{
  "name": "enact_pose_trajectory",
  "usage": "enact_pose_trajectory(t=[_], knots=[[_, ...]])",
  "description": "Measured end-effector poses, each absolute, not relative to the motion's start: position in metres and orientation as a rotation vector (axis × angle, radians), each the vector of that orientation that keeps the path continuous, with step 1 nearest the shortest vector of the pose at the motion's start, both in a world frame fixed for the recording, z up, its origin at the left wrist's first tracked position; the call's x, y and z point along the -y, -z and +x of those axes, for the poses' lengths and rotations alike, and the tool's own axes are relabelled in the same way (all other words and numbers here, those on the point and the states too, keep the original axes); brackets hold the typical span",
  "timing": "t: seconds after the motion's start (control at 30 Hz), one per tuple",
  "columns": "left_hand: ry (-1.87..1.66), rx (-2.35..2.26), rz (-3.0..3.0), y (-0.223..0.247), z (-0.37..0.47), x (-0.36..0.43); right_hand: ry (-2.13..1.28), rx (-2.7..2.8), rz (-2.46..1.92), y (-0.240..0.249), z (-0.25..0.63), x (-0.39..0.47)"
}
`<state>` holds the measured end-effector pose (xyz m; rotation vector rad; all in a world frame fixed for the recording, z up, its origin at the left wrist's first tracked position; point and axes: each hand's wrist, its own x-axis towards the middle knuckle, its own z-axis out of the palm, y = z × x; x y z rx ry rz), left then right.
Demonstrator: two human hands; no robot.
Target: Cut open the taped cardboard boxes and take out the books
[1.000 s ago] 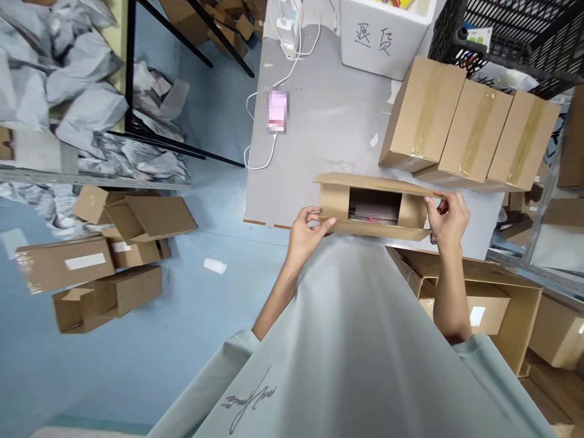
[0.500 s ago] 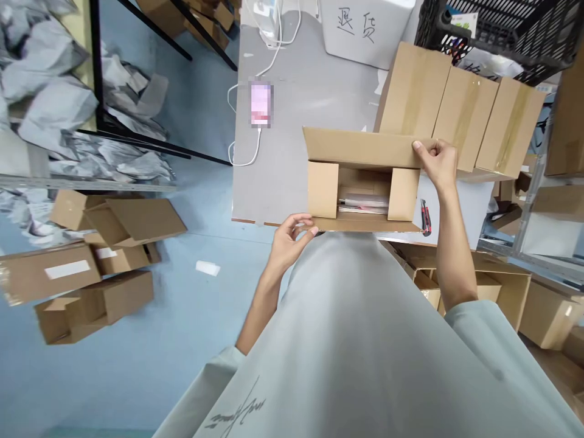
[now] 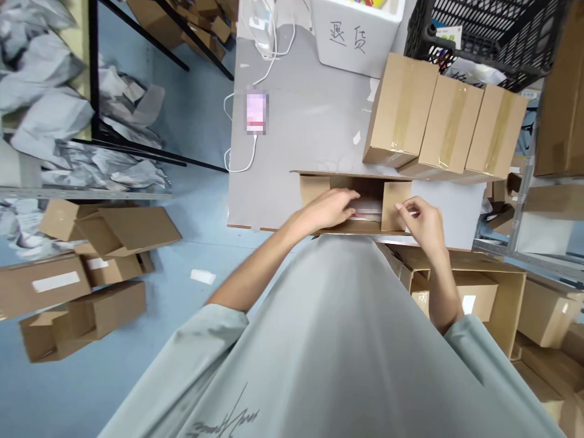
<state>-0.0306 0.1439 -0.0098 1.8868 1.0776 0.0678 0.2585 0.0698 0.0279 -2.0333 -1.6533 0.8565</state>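
Observation:
An open cardboard box (image 3: 353,227) sits at the table's near edge, in front of my body. Its right side flap (image 3: 391,207) and left side flap (image 3: 312,188) lie partly over the opening. Flat, thin, stacked items (image 3: 368,211) show inside; their kind is unclear. My left hand (image 3: 332,208) reaches over the left flap into the opening, fingers stretched apart, the tips near those items. Above the right flap, my right hand (image 3: 423,224) has its thumb and forefinger brought together; whether they grip anything is hidden.
Three taped cartons (image 3: 449,121) stand beyond the box to the right. Behind them are a black crate (image 3: 511,36) and a white bin (image 3: 353,42). A charging phone (image 3: 256,112) lies at left. Opened cartons (image 3: 104,267) are on the floor, another large carton (image 3: 511,292) at lower right.
My left hand has gone from the near left corner into the opening. My right hand has let go of the far flap, which now shows edge-on. The red and black utility knife is hidden now.

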Motion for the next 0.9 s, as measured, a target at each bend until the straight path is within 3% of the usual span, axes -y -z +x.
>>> enact_pose_trajectory(t=[0.13,0.23,0.67,0.9], knots=[[0.468,-0.776,2.223,0.042,0.029,-0.152,-0.870,1.886,-1.953,-0.040,0.243,-0.031],[0.657,-0.723,2.273,0.060,0.049,-0.147,-0.821,2.044,-1.885,-0.035,0.239,-0.011],[0.768,-0.871,2.311,0.090,0.055,-0.134,-0.750,2.095,-1.898,-0.009,0.241,0.014],[0.756,-0.961,2.327,0.059,0.063,-0.151,-0.792,2.150,-1.764,-0.005,0.244,0.006]])
